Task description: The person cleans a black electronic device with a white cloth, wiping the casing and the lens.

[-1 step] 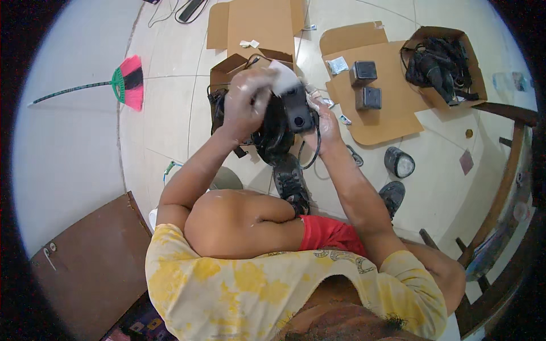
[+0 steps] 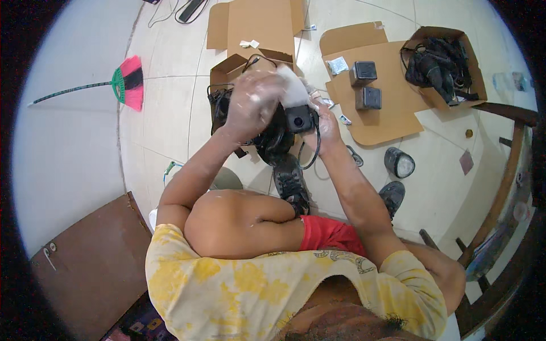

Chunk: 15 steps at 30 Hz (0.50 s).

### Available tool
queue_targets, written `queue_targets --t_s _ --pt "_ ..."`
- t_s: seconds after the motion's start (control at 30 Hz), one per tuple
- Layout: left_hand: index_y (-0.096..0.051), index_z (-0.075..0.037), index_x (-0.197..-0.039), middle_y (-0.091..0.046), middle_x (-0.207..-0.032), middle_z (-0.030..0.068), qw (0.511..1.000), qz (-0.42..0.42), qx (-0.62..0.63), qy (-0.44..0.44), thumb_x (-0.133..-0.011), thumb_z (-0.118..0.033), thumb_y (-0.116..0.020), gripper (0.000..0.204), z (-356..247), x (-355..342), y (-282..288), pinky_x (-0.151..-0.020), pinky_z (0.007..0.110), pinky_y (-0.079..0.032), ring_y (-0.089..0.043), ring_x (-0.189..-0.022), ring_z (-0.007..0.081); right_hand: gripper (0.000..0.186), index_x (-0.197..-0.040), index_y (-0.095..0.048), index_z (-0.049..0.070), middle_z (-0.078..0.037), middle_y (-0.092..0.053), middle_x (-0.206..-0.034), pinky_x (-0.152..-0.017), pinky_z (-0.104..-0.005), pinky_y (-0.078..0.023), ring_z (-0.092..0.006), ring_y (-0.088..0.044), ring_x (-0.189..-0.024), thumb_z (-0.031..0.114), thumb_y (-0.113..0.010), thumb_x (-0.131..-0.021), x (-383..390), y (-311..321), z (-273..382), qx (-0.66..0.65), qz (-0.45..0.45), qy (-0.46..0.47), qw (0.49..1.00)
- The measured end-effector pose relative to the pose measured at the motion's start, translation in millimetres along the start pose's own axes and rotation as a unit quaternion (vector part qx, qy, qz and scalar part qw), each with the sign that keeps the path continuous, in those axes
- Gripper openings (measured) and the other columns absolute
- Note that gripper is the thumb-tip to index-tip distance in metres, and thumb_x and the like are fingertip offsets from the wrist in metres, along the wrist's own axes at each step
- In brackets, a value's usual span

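Note:
My left hand [image 2: 255,102] is blurred, its fingers closed on a thin white wipe [image 2: 294,90]. This wipe lies over the upper part of a small black camera [image 2: 300,119] with a round lens and a black cable. From the right side, my right hand [image 2: 325,126] grips the camera, its fingers partly hidden behind it. The cable [image 2: 314,152] loops down past my right wrist. Black gear with straps [image 2: 276,142] sits beneath both hands, in front of an open cardboard box [image 2: 224,69].
Two small black blocks [image 2: 364,74] and a white packet [image 2: 337,65] lie on flattened cardboard [image 2: 392,126]. Another box [image 2: 476,68] holds black gear. A round black item [image 2: 400,162] stands by my shoe [image 2: 392,196]. At left is a pink-and-green broom [image 2: 129,83]; a wooden frame [image 2: 500,176] stands at right.
My left hand and the wipe have shifted slightly, and the wipe now covers the camera's upper part, which showed before. My right hand stays in place.

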<state>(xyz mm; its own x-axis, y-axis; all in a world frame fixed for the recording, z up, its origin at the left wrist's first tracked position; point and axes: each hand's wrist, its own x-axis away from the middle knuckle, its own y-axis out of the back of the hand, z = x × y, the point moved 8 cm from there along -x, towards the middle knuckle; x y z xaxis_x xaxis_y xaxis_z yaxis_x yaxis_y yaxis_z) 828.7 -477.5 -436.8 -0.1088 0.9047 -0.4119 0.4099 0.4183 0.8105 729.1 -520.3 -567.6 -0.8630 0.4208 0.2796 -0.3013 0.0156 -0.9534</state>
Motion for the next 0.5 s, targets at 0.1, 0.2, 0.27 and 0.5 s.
queue_targets --t_s 0.1,0.2,0.27,0.5 --pt "-0.065 -0.013 -0.096 -0.068 -0.122 0.0057 0.987 0.080 -0.046 -0.133 -0.080 -0.004 -0.066 0.018 -19.8 7.9 -18.0 -0.106 0.045 -0.039 -0.060 -0.118 0.0247 0.045 -0.140 -0.042 0.005 -0.014 -0.056 -0.131 -0.101 -0.0400 -0.048 -0.0255 -0.058 -0.117 0.015 -0.047 -0.096 -0.5 2.5 -2.2 -0.006 -0.003 -0.001 1.000" --pt "-0.064 -0.013 -0.095 -0.066 -0.125 0.0067 0.991 0.065 -0.057 -0.097 -0.080 -0.003 -0.066 0.018 -6.5 8.9 -9.5 -0.105 0.045 -0.040 -0.059 -0.120 0.0248 0.045 -0.141 -0.042 0.004 -0.014 -0.056 -0.131 -0.101 -0.0398 -0.048 -0.0252 -0.058 -0.117 0.015 -0.046 -0.097 2.0 -7.5 0.0 -0.009 0.006 -0.001 1.000" --pt "-0.064 -0.013 -0.095 -0.066 -0.126 0.0066 0.991 0.060 -0.063 -0.100 -0.079 -0.003 -0.066 0.018 -9.2 13.6 -9.2 -0.105 0.046 -0.040 -0.059 -0.121 0.0248 0.045 -0.141 -0.041 0.004 -0.014 -0.056 -0.131 -0.101 -0.0396 -0.048 -0.0246 -0.058 -0.117 0.014 -0.046 -0.097 3.4 -17.6 4.2 -0.007 0.031 0.008 0.999" --pt "-0.062 -0.013 -0.093 -0.065 -0.127 0.0038 0.983 0.083 -0.084 -0.141 -0.079 -0.003 -0.067 0.018 -19.1 13.6 -15.6 -0.106 0.048 -0.038 -0.058 -0.123 0.0238 0.047 -0.142 -0.041 0.005 -0.013 -0.058 -0.128 -0.100 -0.0395 -0.049 -0.0237 -0.060 -0.114 0.015 -0.047 -0.096 4.3 -13.1 4.7 0.003 0.013 0.008 1.000"
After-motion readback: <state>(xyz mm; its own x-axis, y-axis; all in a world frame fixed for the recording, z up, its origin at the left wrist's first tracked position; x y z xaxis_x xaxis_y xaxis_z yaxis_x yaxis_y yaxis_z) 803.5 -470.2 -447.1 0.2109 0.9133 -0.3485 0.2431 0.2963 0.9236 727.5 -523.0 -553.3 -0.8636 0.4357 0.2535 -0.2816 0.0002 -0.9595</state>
